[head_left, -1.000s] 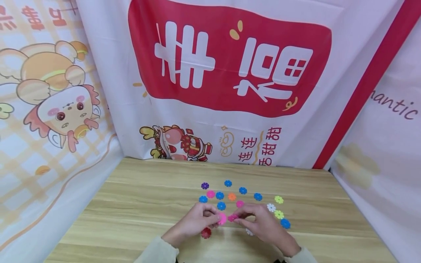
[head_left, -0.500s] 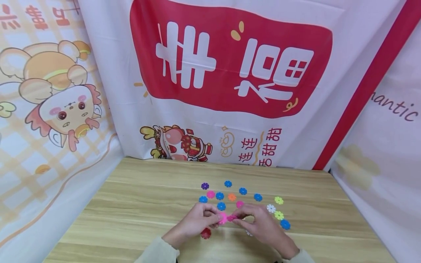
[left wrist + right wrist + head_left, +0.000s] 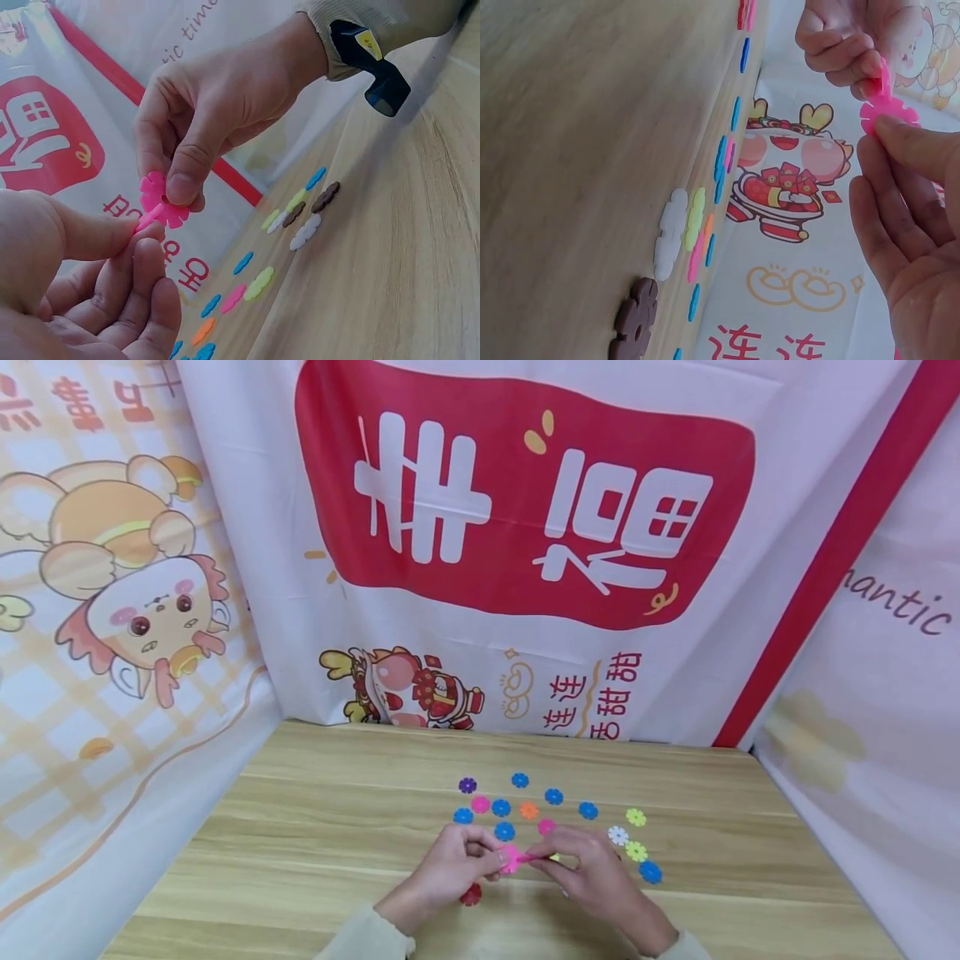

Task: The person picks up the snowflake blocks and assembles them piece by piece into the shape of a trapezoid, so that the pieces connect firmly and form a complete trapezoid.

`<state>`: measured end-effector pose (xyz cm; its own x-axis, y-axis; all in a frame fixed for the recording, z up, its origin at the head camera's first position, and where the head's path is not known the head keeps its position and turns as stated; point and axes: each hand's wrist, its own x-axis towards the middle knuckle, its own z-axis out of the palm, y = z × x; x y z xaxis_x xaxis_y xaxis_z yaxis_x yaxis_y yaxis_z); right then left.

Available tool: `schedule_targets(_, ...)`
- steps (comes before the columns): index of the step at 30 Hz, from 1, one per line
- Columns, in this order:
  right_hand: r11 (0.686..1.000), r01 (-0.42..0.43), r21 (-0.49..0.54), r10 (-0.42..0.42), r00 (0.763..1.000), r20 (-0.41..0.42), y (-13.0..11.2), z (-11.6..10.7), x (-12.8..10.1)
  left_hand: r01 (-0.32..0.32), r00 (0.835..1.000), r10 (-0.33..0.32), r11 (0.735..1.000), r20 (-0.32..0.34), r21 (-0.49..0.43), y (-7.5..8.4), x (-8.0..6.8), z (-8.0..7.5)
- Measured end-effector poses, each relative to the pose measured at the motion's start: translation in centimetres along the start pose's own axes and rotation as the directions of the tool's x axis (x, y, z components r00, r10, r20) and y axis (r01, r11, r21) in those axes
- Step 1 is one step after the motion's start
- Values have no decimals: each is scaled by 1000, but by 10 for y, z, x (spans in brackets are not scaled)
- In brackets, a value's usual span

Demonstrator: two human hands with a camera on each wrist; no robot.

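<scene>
Two pink snowflake discs (image 3: 513,858) meet edge to edge just above the wooden table (image 3: 300,827), near the red disc (image 3: 470,894). They look light, stiff and slick; best pinched by their flat faces. The left hand (image 3: 450,864) pinches one, the right hand (image 3: 588,864) the other.

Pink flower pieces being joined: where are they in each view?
Head: pink flower pieces low centre, between both hands' fingertips, above the table.
Left wrist: left of centre, under the right hand's thumb.
Right wrist: upper right, at the fingertips.
Shared landmark: white flower piece on the table.
</scene>
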<state>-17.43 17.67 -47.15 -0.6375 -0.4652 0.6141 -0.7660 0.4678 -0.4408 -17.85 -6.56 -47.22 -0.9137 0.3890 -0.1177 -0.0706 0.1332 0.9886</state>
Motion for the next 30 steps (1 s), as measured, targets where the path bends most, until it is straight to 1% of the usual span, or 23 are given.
schedule_targets(4, 999, 47, 21, -46, 998, -49, -2, 1, 0, -7, 1000, 6, 1000, -22, -14, 3, -1, 1)
schedule_targets(10, 992, 113, 61, -107, 990, -96, -3, 2, 0, -20, 999, 18, 999, -41, -36, 4, -2, 4)
schedule_targets(15, 990, 124, 62, -116, 986, -116, -4, 4, 0, -28, 998, 25, 998, -62, -61, 1, -2, 7)
schedule_targets(17, 990, 124, 61, -116, 986, -117, -4, 3, -1, -36, 998, 31, 997, -57, -72, 1, -2, 8)
schedule_targets(20, 989, 130, 65, -122, 987, -109, -6, 1, 0, -42, 999, 41, 996, -22, -75, 1, -1, 7)
schedule_targets(22, 991, 117, 58, -112, 990, -88, -6, 0, 1, -37, 999, 38, 997, 11, -72, 1, -1, 5)
schedule_targets(26, 999, 37, 24, -37, 999, -8, -5, -3, 1, -16, 996, 21, 998, 85, -64, 1, -1, 0)
schedule_targets(28, 1000, -8, 3, 8, 1000, 30, -5, -5, 1, -7, 992, 14, 998, 125, -55, 2, -1, 0)
schedule_targets(30, 1000, -29, 12, 29, 998, 57, -4, -6, 0, -3, 986, 12, 999, 166, -51, 1, -1, 1)
